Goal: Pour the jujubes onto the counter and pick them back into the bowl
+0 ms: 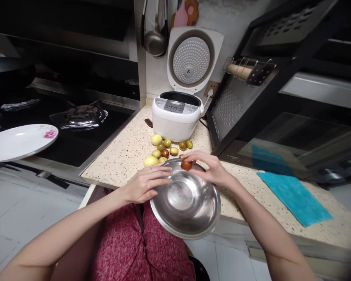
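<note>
A shiny metal bowl [183, 218] tilts over the counter's front edge, above my lap. My left hand [148, 183] grips its left rim, with the fingers reaching over the inside. My right hand [209, 168] is at the far rim, pinching a reddish-brown jujube [186, 164] between thumb and fingers. No other fruit shows inside the bowl. Just beyond the rim lie several green and brown jujubes [165, 153] on the counter, with a larger yellow-green fruit [150, 161] at their left. The bowl and my right hand partly hide the nearest ones.
Behind the fruit stands a white rice cooker [175, 121], its lid [191, 58] raised. A black oven [280, 128] and a turquoise cloth [295, 197] are on the right. To the left are a gas stove [84, 117] and a white oval plate [20, 140]. Ladles [154, 41] hang on the wall.
</note>
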Motion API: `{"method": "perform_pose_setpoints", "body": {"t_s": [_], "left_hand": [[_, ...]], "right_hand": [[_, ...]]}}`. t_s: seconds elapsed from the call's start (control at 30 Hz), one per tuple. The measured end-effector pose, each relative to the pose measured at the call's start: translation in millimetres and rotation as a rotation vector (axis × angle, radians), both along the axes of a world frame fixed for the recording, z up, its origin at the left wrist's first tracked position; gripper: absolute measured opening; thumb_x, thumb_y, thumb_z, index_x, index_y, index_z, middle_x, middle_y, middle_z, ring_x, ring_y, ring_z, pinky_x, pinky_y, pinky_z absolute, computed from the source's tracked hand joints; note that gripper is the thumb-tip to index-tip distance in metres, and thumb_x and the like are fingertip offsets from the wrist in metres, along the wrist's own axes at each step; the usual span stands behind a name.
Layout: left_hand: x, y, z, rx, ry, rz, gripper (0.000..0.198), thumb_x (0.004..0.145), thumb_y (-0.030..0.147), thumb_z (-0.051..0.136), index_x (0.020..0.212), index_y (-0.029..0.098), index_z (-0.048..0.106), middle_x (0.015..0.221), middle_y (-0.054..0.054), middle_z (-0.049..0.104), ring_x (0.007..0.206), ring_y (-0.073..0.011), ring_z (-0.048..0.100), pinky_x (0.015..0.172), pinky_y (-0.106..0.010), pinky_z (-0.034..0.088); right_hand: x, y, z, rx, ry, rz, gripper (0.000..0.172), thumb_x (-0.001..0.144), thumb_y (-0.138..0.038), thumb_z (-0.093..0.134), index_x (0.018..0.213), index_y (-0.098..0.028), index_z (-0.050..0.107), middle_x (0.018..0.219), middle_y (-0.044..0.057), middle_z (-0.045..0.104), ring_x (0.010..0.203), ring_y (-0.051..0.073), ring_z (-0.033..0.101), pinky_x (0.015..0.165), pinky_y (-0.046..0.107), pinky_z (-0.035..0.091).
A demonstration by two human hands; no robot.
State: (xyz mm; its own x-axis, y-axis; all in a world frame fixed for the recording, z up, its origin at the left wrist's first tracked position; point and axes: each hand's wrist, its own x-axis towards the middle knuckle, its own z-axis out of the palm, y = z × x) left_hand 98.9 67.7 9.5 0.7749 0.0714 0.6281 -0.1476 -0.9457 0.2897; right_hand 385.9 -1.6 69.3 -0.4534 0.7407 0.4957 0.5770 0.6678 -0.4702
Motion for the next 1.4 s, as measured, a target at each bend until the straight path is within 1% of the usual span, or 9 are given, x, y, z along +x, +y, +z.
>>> {"method": "perform_pose_setpoints", "body": {"t_s": [0.1, 0.3, 0.6, 0.73, 0.83, 0.93, 1.0, 1.2, 1.4], "left_hand": [[-0.2, 1.2, 0.3, -0.003, -0.001, 0.001, 0.065, 0.107, 0.055, 0.018, 0.135, 0.015, 0.06, 0.136, -0.014, 0.066, 0.135, -0.0267, 0.057, 0.113, -0.054, 0.049], [0.2, 2.1, -0.4, -0.018, -0.012, 0.001, 0.06, 0.107, 0.05, 0.021, 0.131, 0.014, 0.063, 0.131, -0.014, 0.069, 0.132, -0.0267, 0.06, 0.11, -0.054, 0.052], [1.0, 2.6, -2.7, -0.045, -0.036, -0.016, 0.058, 0.107, 0.049, 0.024, 0.128, 0.012, 0.064, 0.128, -0.014, 0.071, 0.133, -0.0279, 0.059, 0.109, -0.055, 0.052], [0.5, 2.4, -1.9, -0.04, -0.028, -0.02, 0.059, 0.107, 0.05, 0.023, 0.131, 0.014, 0.063, 0.13, -0.014, 0.07, 0.133, -0.028, 0.059, 0.108, -0.055, 0.053], [0.0, 2.2, -1.3, -0.023, -0.02, -0.014, 0.06, 0.107, 0.051, 0.022, 0.132, 0.015, 0.062, 0.132, -0.014, 0.069, 0.133, -0.0282, 0.058, 0.11, -0.057, 0.051], [-0.3, 2.4, -1.3, -0.015, -0.018, -0.013, 0.061, 0.108, 0.05, 0.02, 0.131, 0.014, 0.063, 0.133, -0.014, 0.068, 0.133, -0.0281, 0.058, 0.109, -0.056, 0.051], [-0.3, 2.6, -1.7, -0.005, -0.021, -0.014, 0.06, 0.108, 0.05, 0.02, 0.13, 0.014, 0.063, 0.132, -0.014, 0.068, 0.132, -0.0277, 0.059, 0.109, -0.056, 0.052], [0.0, 2.7, -2.4, 0.012, -0.032, 0.0, 0.059, 0.108, 0.048, 0.021, 0.129, 0.015, 0.065, 0.13, -0.013, 0.069, 0.13, -0.0264, 0.061, 0.108, -0.055, 0.053], [0.1, 2.6, -2.4, 0.011, -0.042, 0.004, 0.059, 0.108, 0.049, 0.021, 0.127, 0.016, 0.066, 0.131, -0.013, 0.069, 0.129, -0.0261, 0.062, 0.108, -0.055, 0.053]], "right_hand": [[-5.0, -6.5, 1.6, -0.108, -0.186, 0.165, 0.02, 0.099, -0.026, 0.059, 0.117, -0.019, 0.066, 0.123, 0.012, 0.07, 0.114, 0.023, 0.067, 0.098, 0.041, 0.055], [-8.6, -9.6, 2.9, -0.236, -0.343, 0.148, 0.015, 0.101, -0.021, 0.055, 0.111, -0.018, 0.067, 0.116, 0.011, 0.07, 0.108, 0.022, 0.067, 0.094, 0.037, 0.055], [-6.4, -8.9, 1.9, -0.307, -0.304, 0.174, 0.014, 0.101, -0.024, 0.058, 0.108, -0.018, 0.069, 0.11, 0.01, 0.071, 0.102, 0.02, 0.068, 0.091, 0.036, 0.055], [-4.6, -5.7, 2.5, -0.242, -0.179, 0.187, 0.013, 0.098, -0.026, 0.063, 0.105, -0.019, 0.071, 0.109, 0.008, 0.073, 0.101, 0.02, 0.069, 0.091, 0.036, 0.057], [0.7, 1.7, -1.3, -0.096, -0.033, 0.064, 0.012, 0.098, -0.025, 0.063, 0.103, -0.021, 0.073, 0.107, 0.007, 0.075, 0.103, 0.021, 0.07, 0.094, 0.038, 0.057], [12.4, 14.9, -13.3, 0.105, 0.08, -0.186, 0.016, 0.099, -0.023, 0.058, 0.104, -0.023, 0.073, 0.105, 0.007, 0.076, 0.102, 0.023, 0.071, 0.095, 0.042, 0.057], [22.2, 25.3, -25.0, 0.203, 0.06, -0.31, 0.023, 0.101, -0.022, 0.052, 0.109, -0.023, 0.073, 0.108, 0.009, 0.075, 0.106, 0.024, 0.069, 0.098, 0.045, 0.056], [40.2, 48.1, -57.8, 0.141, -0.099, -0.41, 0.04, 0.101, -0.021, 0.044, 0.137, -0.02, 0.062, 0.136, 0.013, 0.065, 0.128, 0.027, 0.059, 0.113, 0.051, 0.046], [42.7, 54.7, -70.6, 0.064, -0.166, -0.4, 0.049, 0.098, -0.017, 0.042, 0.146, -0.022, 0.053, 0.151, 0.012, 0.053, 0.14, 0.026, 0.049, 0.119, 0.051, 0.04]]}}
